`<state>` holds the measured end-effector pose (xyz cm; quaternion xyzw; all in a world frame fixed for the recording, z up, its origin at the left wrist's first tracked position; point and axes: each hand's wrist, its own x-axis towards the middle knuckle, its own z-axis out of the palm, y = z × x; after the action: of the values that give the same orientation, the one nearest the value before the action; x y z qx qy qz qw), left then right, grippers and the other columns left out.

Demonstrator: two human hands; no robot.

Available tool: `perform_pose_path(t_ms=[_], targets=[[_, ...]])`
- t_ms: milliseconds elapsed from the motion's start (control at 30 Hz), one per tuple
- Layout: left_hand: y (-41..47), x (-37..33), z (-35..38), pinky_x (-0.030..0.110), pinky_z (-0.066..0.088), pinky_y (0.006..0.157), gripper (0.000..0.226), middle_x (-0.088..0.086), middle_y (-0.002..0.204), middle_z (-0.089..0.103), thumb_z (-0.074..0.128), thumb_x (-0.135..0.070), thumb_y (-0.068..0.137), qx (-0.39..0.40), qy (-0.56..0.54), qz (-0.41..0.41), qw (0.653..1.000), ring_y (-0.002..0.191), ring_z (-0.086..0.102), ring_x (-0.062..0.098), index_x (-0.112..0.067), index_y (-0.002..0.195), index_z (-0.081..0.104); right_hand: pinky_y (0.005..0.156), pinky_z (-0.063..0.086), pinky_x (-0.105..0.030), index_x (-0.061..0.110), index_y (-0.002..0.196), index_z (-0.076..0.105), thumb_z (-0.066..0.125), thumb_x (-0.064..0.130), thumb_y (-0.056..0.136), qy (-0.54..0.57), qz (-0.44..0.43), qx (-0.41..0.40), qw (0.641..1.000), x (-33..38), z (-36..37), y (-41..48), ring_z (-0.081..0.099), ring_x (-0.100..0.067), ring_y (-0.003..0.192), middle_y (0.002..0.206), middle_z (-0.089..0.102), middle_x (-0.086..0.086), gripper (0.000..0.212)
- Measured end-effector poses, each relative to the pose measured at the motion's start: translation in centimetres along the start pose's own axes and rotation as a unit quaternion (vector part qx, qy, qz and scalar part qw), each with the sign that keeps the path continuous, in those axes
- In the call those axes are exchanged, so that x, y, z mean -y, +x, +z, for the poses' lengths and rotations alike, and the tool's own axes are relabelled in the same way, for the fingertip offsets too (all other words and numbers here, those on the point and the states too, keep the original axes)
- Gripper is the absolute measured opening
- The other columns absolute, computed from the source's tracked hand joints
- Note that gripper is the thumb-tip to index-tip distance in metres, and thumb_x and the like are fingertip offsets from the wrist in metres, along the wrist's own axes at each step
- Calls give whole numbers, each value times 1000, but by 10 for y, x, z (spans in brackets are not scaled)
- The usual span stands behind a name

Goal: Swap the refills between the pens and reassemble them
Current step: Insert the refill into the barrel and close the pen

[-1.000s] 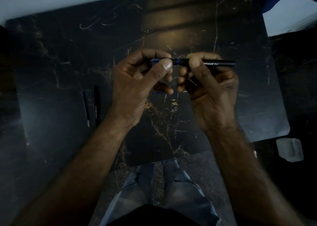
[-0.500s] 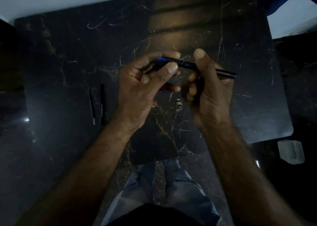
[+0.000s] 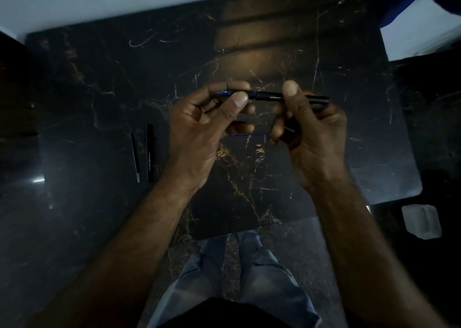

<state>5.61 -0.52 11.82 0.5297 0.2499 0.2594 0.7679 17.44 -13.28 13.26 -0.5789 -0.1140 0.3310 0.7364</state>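
I'm pinching the pen [image 3: 272,95] with both hands [image 3: 199,125] [image 3: 314,128] above the table [image 3: 374,128], probably screwing; cross-threading risk if tilted.

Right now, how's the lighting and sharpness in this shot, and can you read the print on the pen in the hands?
Head view: dim overall, with a warm glare patch on the dark marble table; wide-angle bending curves the table edges; the pen between the left hand and the right hand shows white print, too soft to read; the spare barrel and refill at left are dark but distinct.
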Motion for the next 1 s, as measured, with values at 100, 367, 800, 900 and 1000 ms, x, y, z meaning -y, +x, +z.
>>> perform_pose_path(t_ms=[100, 367, 800, 900, 1000], targets=[[-1, 0, -1, 30, 64, 68, 13, 4, 102, 78, 67, 1, 103, -15, 15, 9, 1000, 89, 76, 17, -4, 113, 74, 55, 52, -34, 6, 108, 65, 67, 9, 99, 23, -11, 35, 999, -3, -4, -3, 65, -19, 69, 82, 70, -2, 10], [-5, -1, -4, 27, 64, 66, 13, 2, 96, 79, 69, -1, 102, 2, 16, 11, 1000, 83, 76, 15, -6, 111, 76, 48, 45, -30, 15, 76, 68, 67, 16, 100, -2, 7, 7, 1000, -5, -3, -4, 58, -15, 52, 71, 66, -3, 24], [-6, -1, 2, 28, 64, 66, 16, 1, 92, 78, 69, 2, 101, 1, 11, 14, 1000, 81, 73, 14, -7, 110, 77, 51, 47, -30, 8, 83, 64, 63, 14, 101, 49, 21, -25, 998, -6, 1, -7, 59, -14, 56, 70, 65, -2, 19], [-6, -1, 2, 28, 63, 66, 16, 1, 91, 78, 68, 2, 101, 2, 13, 14, 1000, 81, 73, 14, -7, 111, 77, 55, 48, -32, 7, 103, 64, 59, 15, 102, 62, 18, 10, 998, -6, 0, -10, 61, -18, 66, 78, 65, -4, 10], [-7, -1, 1, 28, 63, 66, 14, -1, 90, 78, 70, -2, 100, 5, 12, 13, 1000, 80, 73, 13, -8, 111, 78, 57, 50, -31, 4, 110, 61, 58, 6, 99, 100, 16, 54, 993, -4, -5, -12, 62, -18, 74, 85, 66, -6, 12]])
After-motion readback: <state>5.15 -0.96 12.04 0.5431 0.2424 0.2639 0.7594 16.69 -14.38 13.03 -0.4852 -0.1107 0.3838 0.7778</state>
